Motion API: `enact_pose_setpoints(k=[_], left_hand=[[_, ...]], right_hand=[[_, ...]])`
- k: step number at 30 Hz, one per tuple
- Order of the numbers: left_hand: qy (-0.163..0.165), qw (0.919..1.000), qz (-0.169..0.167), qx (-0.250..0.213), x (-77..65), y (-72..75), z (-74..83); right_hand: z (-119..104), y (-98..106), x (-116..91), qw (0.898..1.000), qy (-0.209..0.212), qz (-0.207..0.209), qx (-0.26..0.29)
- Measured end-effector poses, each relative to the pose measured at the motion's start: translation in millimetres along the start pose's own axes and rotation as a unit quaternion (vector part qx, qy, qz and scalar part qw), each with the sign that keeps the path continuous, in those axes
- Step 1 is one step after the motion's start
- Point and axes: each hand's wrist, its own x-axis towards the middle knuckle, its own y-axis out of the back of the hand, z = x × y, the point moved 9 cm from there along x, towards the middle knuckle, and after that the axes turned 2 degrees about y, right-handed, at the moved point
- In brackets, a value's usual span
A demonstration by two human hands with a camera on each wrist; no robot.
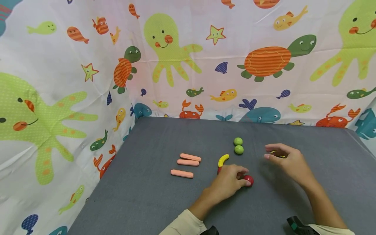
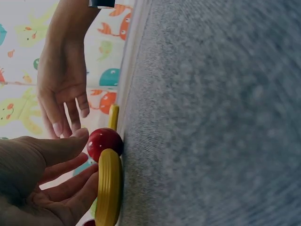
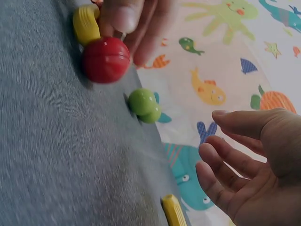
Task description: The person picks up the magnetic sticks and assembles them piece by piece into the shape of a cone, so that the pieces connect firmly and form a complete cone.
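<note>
My left hand is over the table at a red ball with a seam round it. The thumb lies against the ball and the other fingers are spread loosely behind it. In the left wrist view a yellow toy banana lies beside the red ball. Another red piece is mostly hidden by the left hand, at the end of the banana. My right hand hovers to the right with relaxed fingers and nothing in them. Behind it lies a yellow piece, partly covered in the head view.
Two green balls sit close together beyond the left hand. Three pink toy sausages lie to the left on the grey table. A curtain printed with sea animals hangs at the back and left.
</note>
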Motion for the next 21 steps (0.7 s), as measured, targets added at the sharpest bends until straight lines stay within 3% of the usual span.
enact_pose_setpoints(k=[6, 15, 21], left_hand=[[-0.02, 0.9997, -0.009, -0.007, -0.1, -4.0, -1.4], [-0.005, 0.9993, -0.022, -0.031, 2.2, -8.1, -6.5], [-0.001, 0.9984, -0.031, -0.048, 3.1, -8.5, -9.6]], right_hand=[[15.7, 12.7, -2.7, 1.0, -0.026, 0.01, -0.009], [36.9, 22.9, -3.3, 0.997, -0.028, 0.038, -0.059], [49.9, 25.5, -3.4, 0.995, -0.046, 0.032, -0.079]])
